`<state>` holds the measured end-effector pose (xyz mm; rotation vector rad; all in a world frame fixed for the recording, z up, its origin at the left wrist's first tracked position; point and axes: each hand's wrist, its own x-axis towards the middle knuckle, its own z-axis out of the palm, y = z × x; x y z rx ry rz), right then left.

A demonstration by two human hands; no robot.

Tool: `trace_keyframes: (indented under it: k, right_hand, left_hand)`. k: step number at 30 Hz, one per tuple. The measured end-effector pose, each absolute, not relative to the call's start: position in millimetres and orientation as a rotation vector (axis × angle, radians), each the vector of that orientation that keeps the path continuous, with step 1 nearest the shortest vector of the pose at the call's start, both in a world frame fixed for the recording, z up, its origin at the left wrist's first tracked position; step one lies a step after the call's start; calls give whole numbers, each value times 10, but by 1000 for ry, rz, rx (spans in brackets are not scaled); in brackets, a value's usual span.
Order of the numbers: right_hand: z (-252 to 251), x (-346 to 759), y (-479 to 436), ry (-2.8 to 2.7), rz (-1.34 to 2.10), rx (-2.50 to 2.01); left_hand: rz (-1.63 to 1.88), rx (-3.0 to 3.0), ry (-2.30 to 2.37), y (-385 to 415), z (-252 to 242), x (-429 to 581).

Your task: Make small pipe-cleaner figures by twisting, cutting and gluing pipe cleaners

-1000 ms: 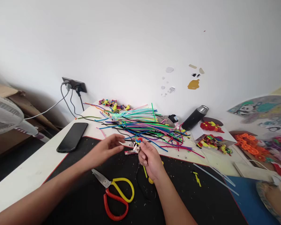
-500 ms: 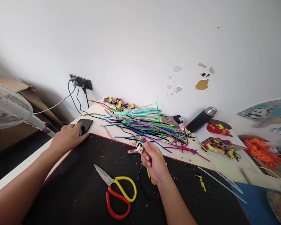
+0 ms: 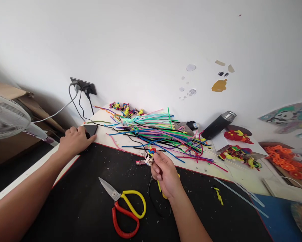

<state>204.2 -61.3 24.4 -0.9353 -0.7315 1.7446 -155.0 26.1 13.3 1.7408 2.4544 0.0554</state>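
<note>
My right hand (image 3: 166, 171) pinches a small pipe-cleaner figure (image 3: 149, 159) between thumb and fingers. The figure has a white-and-black face and a red, blue and yellow top. Behind it a small pink-and-white piece (image 3: 140, 162) shows. My left hand (image 3: 76, 141) is at the table's left edge, fingers curled down and thumb out, over a dark phone (image 3: 92, 129). Its palm side is hidden, so what it grips is unclear. Scissors (image 3: 118, 196) with one red and one yellow handle lie partly spread on the black mat (image 3: 90, 201), below the right hand.
Loose pipe cleaners (image 3: 156, 129) form a pile against the wall, beside finished figures (image 3: 125, 108). Rightward are a black flask (image 3: 217, 126), more figures (image 3: 241, 153), orange pieces (image 3: 284, 159) and clear sticks (image 3: 241, 196). A fan (image 3: 7, 116) and power socket (image 3: 83, 86) are at left.
My left hand has shifted slightly at the phone, and the dark rounded shape between its thumb and fingers shows less. The right hand keeps the figure nearly still. The view has turned a little.
</note>
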Motion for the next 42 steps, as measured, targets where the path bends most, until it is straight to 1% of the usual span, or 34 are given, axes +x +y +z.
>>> trace_keyframes:
  k: [12,17,19,23,28,35,39,42]
  right_hand:
    - [213,2032,-607,-740,1728,-1004]
    - [202,2040,-611,-730,1722,-1035]
    - [203,2036,-614,-728,1729,-1040]
    - [195,2017,-625,-735,1751,-1043]
    - [173,2002,-629,-740,1746,-1060]
    - [144,1996,-613,-742,1736,-1072]
    - [150,2004,-614,-740,1747,-1070]
    - [156,2008,-609,-737,1741,-1069]
  left_hand:
    - [151,1732,2505,306,-14,-1568]
    - [233,1787,2426,136,114,-1791]
    - [347,1818,2376,26,199,-1900]
    - [652,1675,2414,-180,277,-2006]
    - [822,1516,2403,-292,183,-1960]
    - [812,1502,2355,-285,130,-1955]
    - [773,1623,2337,-307,64,-1911]
    - [667,1767,2334,-361,-37,-1831]
